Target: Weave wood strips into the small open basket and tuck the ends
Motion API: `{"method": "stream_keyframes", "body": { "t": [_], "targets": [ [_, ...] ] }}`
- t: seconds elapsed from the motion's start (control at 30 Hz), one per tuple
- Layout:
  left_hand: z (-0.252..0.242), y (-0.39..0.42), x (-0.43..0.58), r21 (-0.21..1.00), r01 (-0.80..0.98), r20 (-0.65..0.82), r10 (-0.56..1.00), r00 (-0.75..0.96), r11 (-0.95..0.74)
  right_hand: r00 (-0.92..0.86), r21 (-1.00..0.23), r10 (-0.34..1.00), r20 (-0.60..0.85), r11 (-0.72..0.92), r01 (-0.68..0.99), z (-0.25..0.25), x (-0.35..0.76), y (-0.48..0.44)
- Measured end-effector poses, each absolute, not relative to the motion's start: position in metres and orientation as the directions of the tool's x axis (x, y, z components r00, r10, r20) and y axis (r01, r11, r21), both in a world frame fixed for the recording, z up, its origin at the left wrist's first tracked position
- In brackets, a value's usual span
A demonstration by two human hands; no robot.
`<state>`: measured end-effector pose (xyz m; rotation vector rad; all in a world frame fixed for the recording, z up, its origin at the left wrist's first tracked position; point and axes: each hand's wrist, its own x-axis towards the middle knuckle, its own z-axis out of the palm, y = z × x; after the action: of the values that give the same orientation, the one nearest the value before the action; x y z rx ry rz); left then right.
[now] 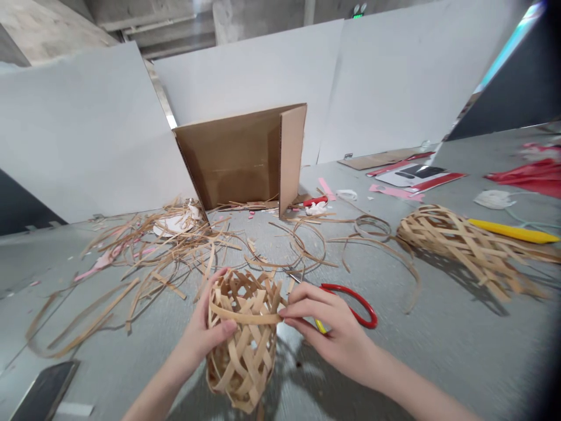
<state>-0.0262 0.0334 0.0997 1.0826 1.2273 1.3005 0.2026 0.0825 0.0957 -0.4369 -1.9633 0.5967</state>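
A small woven basket of pale bamboo strips (243,345) stands on the grey table in front of me. My left hand (205,330) wraps round its left side, thumb pressed on a strip that runs across the rim. My right hand (326,324) pinches the other end of that rim strip (245,317) at the basket's right edge. Red-handled scissors (357,304) lie just behind my right hand.
Loose bamboo strips (144,257) are strewn over the left and middle of the table. A folded cardboard screen (245,155) stands at the back. A larger woven piece (456,240) and a yellow tool (512,232) lie right. A dark phone (44,392) lies at the bottom left.
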Motion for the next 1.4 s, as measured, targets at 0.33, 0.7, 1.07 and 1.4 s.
{"method": "stream_keyframes", "body": {
  "t": [0.33, 0.7, 1.07, 1.4],
  "targets": [
    [0.099, 0.028, -0.035, 0.954, 0.166, 0.253, 0.967, 0.000, -0.250, -0.564, -0.626, 0.551, 0.615, 0.776, 0.074, 0.091, 0.206, 0.079],
    [0.095, 0.033, -0.043, 0.918, 0.085, 0.374, 0.917, 0.141, -0.388, -0.588, -0.719, 0.570, 0.574, 0.695, -0.029, 0.099, 0.209, 0.078],
    [0.087, 0.029, -0.045, 0.822, 0.178, 0.497, 0.834, 0.242, -0.541, -0.543, -0.570, 0.493, 0.680, 0.821, 0.031, 0.100, 0.208, 0.083],
    [0.095, 0.014, -0.036, 0.744, 0.321, 0.552, 0.810, 0.199, -0.586, -0.563, -0.481, 0.499, 0.659, 0.855, 0.194, 0.101, 0.207, 0.069]
  ]
}}
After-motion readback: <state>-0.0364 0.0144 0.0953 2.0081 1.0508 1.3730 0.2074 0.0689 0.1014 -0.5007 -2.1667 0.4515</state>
